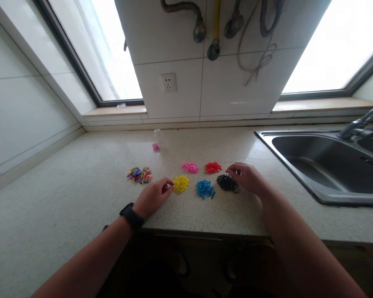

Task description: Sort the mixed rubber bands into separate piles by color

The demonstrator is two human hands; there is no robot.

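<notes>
My left hand point(155, 194), with a dark watch point(132, 215) on the wrist, is closed in a pinch at the left edge of a pile of yellow rubber bands point(181, 183). My right hand point(244, 175) pinches just above a pile of black rubber bands point(227, 182). Whatever either pinch holds is too small to make out. Between the hands lie blue rubber bands point(205, 189), with pink rubber bands point(190, 167) and red rubber bands point(213, 167) farther back. A mixed-colour pile point(139, 175) sits left of my left hand.
A clear container point(157, 135) with a pink cap or piece point(156, 147) beside it stands toward the back of the speckled counter point(81, 186). At the right is a steel sink point(317, 161) with a faucet point(357, 126). A tiled wall carries a socket point(168, 82) and pipes.
</notes>
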